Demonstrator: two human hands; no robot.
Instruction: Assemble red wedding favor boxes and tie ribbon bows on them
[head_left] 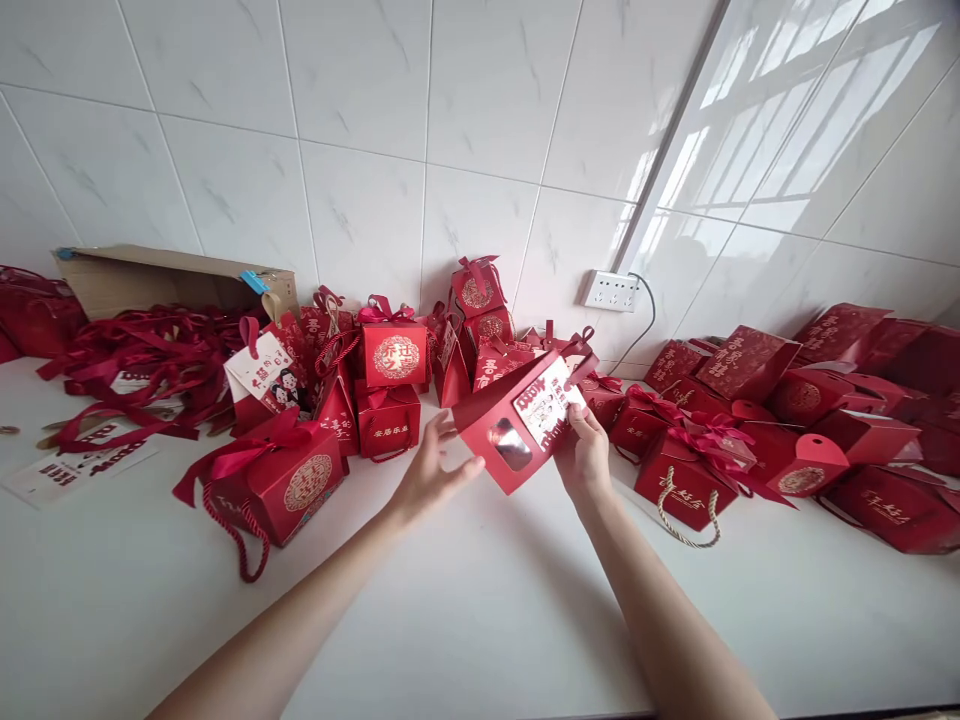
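Observation:
A red gift box with a small clear window is held tilted above the white table. My right hand grips its right end, thumb over a white printed tag that lies against the box. At the box's left end is my left hand, thumb and fingers spread apart. Whether its fingertips touch the box I cannot tell. Left of that hand stands a red box with a bow and a cord handle. Right of my right hand sits a bowed red box with a pale rope handle.
Stacked red boxes line the tiled wall, with more piled at the right. A cardboard carton and a heap of red ribbons lie at the left, beside printed cards. A power strip is on the wall.

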